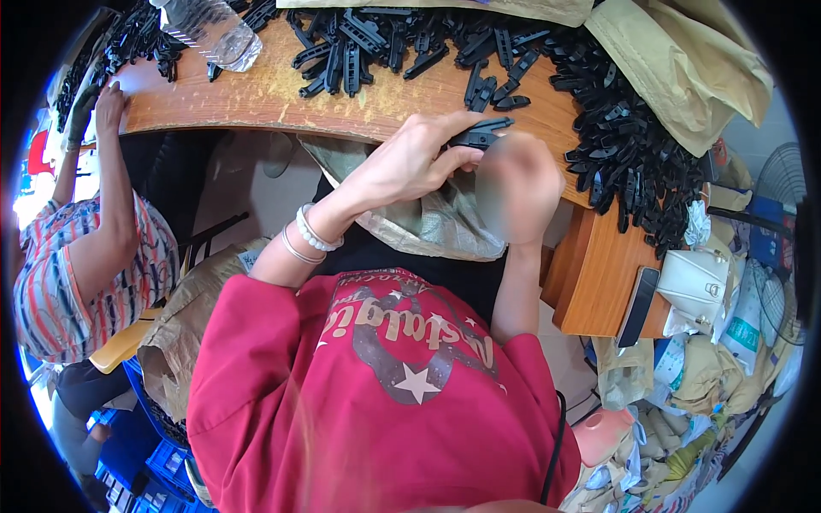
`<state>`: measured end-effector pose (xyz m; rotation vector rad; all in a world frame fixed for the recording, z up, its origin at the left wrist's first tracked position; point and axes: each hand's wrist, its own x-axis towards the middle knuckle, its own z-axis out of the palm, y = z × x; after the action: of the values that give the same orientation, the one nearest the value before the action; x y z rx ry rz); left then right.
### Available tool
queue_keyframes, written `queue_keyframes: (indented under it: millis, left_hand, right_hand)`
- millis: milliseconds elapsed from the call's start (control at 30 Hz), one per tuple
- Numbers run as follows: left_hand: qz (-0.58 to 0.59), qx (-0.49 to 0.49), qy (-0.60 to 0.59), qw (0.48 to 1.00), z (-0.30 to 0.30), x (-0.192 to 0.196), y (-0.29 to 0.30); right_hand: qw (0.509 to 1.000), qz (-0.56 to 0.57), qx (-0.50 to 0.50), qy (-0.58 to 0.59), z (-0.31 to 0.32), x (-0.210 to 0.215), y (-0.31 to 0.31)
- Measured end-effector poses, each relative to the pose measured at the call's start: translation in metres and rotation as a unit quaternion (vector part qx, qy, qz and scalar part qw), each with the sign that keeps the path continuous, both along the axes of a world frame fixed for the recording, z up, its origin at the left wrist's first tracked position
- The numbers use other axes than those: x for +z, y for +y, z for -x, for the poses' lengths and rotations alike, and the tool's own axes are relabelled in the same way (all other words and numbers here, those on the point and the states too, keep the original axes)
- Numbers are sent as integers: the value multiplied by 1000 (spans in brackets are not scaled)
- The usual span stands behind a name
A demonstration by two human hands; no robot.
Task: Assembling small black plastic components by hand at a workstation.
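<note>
My left hand (415,158) pinches a black plastic part (481,132), long and narrow, between thumb and fingers just off the desk's front edge. My right hand (526,184) is curled closed at the right end of that part, partly blurred. Whatever its fingers hold is hidden. Under both hands an open woven sack (440,227) hangs between my lap and the desk. A few loose black parts (483,92) lie on the wood right beyond my hands.
Piles of black parts (629,145) cover the desk (205,107) at back and right. Brown paper bags (676,73), a clear bottle (214,34), a phone (637,306), a white handbag (694,286) and a fan (780,231) surround it. A co-worker (94,265) sits at left.
</note>
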<state>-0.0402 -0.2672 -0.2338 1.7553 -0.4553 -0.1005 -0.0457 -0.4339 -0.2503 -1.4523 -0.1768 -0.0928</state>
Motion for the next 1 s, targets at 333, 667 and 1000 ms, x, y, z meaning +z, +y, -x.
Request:
queue_keyframes:
  millis: [333,667,1000]
  left_hand:
    - [-33,3,-57,998,-4,-15,5]
    - [244,81,228,939,-51,-37,14]
    - [-329,98,-238,909,-92,-46,-8]
  right_hand:
    - [998,50,26,0,-10,-5,-9]
    - [829,476,-144,-254,-63,-23,-26]
    - [849,496,-113,-140,-49,-26,-28]
